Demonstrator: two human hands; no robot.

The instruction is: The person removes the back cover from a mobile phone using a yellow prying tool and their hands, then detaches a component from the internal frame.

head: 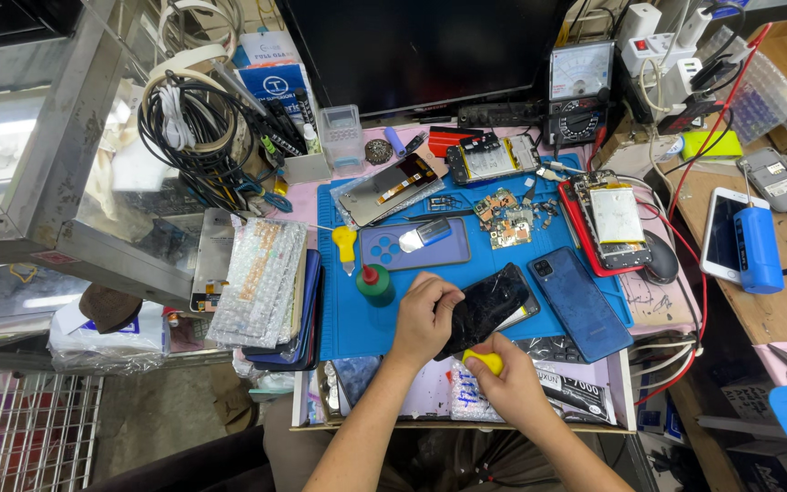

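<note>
My left hand (424, 317) grips the near left edge of a black phone (489, 305) with a cracked screen, tilted up off the blue work mat (348, 323). My right hand (505, 383) holds a small yellow tool (485, 361) against the phone's lower edge. A dark blue phone back cover (579, 301) lies just right of the phone. A green bottle with a red cap (374, 283) stands to the left of my left hand.
On the mat lie a purple phone back (403, 244), a circuit board (505, 221), opened phones (492, 158) (614, 219) and a yellow tool (345, 244). A multimeter (580, 91), coiled cables (189, 128), a blue cylinder (758, 248) and an open drawer (548, 392) surround it.
</note>
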